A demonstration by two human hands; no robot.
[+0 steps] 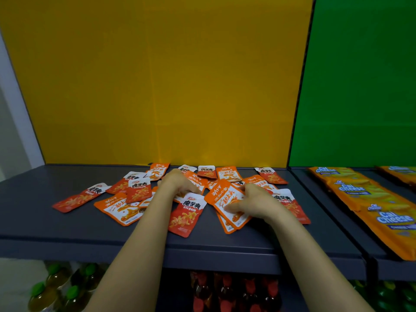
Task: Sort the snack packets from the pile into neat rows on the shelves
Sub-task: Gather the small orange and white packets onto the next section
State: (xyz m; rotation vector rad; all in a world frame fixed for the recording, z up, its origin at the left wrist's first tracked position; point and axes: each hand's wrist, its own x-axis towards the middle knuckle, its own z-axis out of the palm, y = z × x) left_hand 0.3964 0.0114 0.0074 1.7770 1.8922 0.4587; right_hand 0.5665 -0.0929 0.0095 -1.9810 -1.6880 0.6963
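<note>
A loose pile of small red and orange snack packets [137, 190] lies scattered across the dark grey shelf [45, 221], some overlapping. My right hand [254, 202] grips an orange packet [225, 197] near the pile's middle, thumb on its face and fingers behind, with another orange packet stacked under it. My left hand [177, 182] rests on the pile, fingers curled down onto packets just behind a red packet [186, 215]; whether it pinches one is hidden. More packets sit along the back by the yellow wall.
The yellow back panel [157, 86] closes the shelf behind. To the right, a neighbouring shelf holds yellow Cal Cheese packs [369, 199] in rows before a green panel [360, 86]. Below the shelf edge stand bottles with green caps [54, 287] and red bottles [227, 291].
</note>
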